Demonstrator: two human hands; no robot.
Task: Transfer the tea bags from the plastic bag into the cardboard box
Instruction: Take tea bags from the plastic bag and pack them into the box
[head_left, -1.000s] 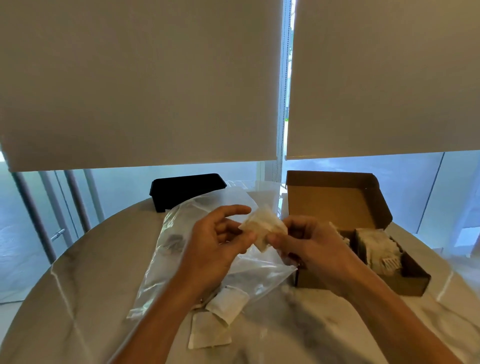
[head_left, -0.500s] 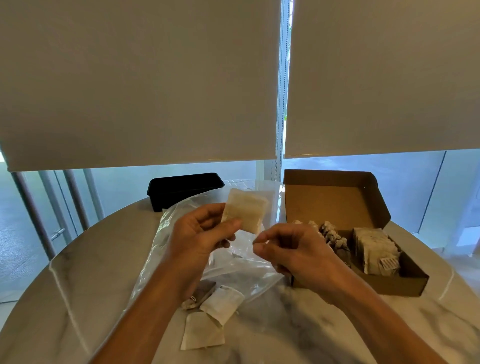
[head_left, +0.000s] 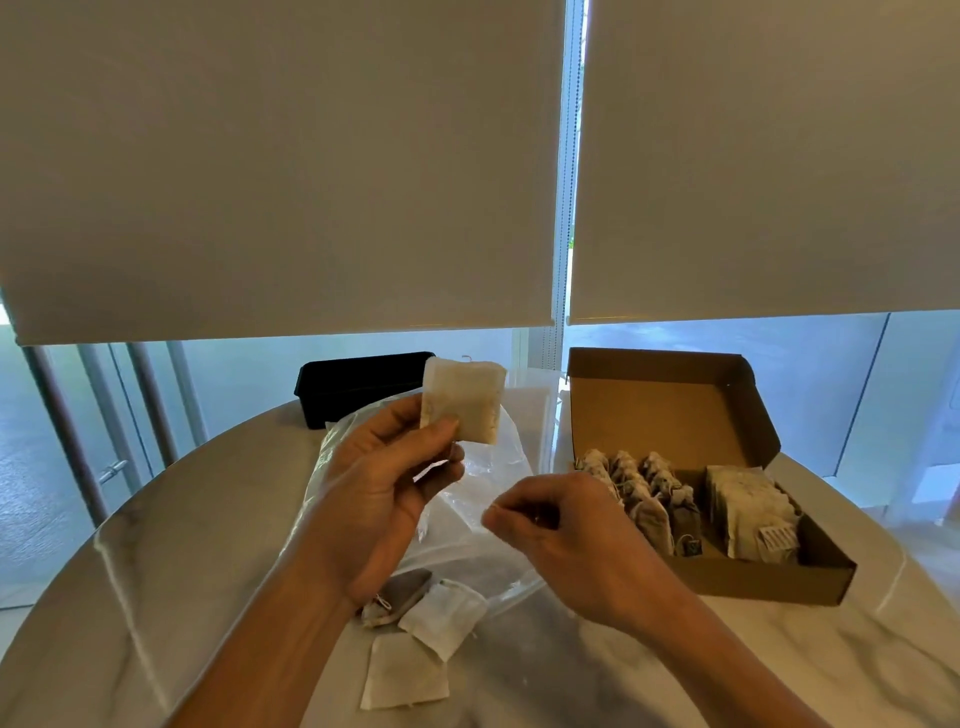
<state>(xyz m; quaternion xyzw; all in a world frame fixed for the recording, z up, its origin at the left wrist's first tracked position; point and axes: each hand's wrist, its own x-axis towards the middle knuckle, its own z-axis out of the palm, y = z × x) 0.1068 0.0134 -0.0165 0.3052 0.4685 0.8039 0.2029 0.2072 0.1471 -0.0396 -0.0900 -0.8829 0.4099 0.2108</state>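
Observation:
My left hand (head_left: 384, 499) pinches a pale square tea bag (head_left: 462, 400) by its lower edge and holds it upright above the clear plastic bag (head_left: 467, 509). My right hand (head_left: 566, 540) hovers lower, to the right of it, with fingers curled and thumb and forefinger pressed together; I see nothing between them. The open brown cardboard box (head_left: 779, 582) stands on the right with several tea bags (head_left: 649, 499) in rows and a stack (head_left: 748, 514) beside them. Three loose tea bags (head_left: 441, 618) lie on the table below the plastic bag.
The round marble table (head_left: 156, 571) carries a black rectangular container (head_left: 358, 384) at the back, behind the plastic bag. The box's lid (head_left: 660, 410) stands up behind its tray. Roller blinds and window glass fill the background.
My left hand has raised the tea bag and turned it flat toward me. My right hand has let go of it and drawn away down to the right.

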